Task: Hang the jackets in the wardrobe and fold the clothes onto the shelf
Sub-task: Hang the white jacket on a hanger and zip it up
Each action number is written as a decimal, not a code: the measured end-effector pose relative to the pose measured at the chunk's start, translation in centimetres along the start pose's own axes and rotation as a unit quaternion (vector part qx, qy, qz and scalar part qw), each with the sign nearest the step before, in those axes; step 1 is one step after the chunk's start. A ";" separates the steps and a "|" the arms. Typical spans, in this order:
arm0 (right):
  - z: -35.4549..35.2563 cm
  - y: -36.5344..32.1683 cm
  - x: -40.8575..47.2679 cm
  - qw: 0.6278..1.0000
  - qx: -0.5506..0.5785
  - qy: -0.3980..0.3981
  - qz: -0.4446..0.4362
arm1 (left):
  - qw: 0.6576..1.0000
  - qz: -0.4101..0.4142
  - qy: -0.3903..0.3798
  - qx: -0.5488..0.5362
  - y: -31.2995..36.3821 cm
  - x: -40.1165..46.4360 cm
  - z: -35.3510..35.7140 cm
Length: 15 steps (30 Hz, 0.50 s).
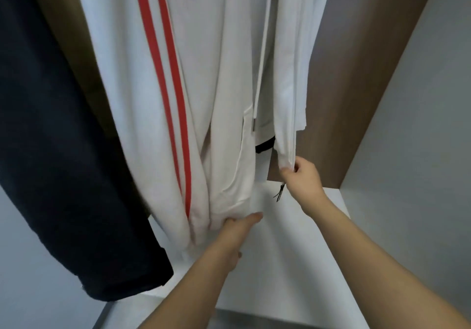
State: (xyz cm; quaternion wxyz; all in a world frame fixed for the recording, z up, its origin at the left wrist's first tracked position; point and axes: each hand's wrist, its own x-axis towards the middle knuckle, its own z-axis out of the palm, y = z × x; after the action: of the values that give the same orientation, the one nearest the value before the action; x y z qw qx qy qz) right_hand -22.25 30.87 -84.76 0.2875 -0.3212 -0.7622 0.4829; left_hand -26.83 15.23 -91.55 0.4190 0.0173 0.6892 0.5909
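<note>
A white jacket with two red stripes down its sleeve hangs inside the wardrobe, filling the middle of the view. My left hand grips its bottom hem at the lower centre. My right hand pinches the lower corner of the jacket's right front panel, holding it out to the right. A thin black cord dangles just below that hand. A dark navy jacket hangs to the left of the white one.
The white wardrobe floor lies below the hems. A brown back panel and a grey-white side wall close the right side. Another white garment hangs behind the white jacket.
</note>
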 end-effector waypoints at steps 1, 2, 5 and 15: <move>0.0 0.4 -0.5 1.000 -0.001 -0.016 0.027 | 0.998 -0.016 0.006 -0.063 -0.2 0.5 0.2; -0.1 0.8 -0.9 0.998 0.009 -0.027 0.050 | 0.993 -0.007 0.015 -0.120 -0.2 0.9 0.2; -0.3 1.0 -2.7 0.991 0.045 -0.055 0.110 | 0.973 0.024 0.006 -0.231 -1.1 0.6 0.1; -3.8 0.0 -6.1 0.889 0.369 -0.204 0.178 | 0.958 0.161 -0.047 -0.232 -1.0 -5.2 -0.1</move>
State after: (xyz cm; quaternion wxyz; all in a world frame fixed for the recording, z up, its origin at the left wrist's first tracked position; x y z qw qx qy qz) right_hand -15.57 28.23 -84.16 0.1327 -0.2159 -0.5009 0.8276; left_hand -23.11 12.15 -89.49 0.3428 0.0584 0.5002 0.7930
